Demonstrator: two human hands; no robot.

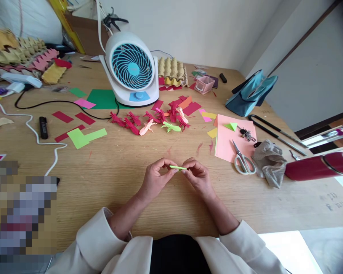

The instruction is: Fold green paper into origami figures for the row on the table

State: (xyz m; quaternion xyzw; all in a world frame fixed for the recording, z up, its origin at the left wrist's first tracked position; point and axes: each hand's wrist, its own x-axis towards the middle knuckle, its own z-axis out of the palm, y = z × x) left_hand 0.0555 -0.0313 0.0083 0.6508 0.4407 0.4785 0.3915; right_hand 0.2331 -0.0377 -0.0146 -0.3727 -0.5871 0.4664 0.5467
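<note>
A narrow folded piece of light green paper (178, 167) is held level above the near part of the table. My left hand (157, 176) pinches one end between thumb and index finger. The other end is pinched the same way by my right hand (198, 177). Beyond the hands lies a row of folded paper figures: several red ones (131, 125), a light green one (171, 126) and a pale peach one (147, 127). The fingers cover the ends of the green paper.
A white fan (131, 68) stands at the back. Left lie cut green paper (82, 137), a black marker (43, 127) and a white cable (31, 123). On the right are pink sheets (225, 146), scissors (242, 161), a grey cloth (270, 161) and a red bottle (308, 167).
</note>
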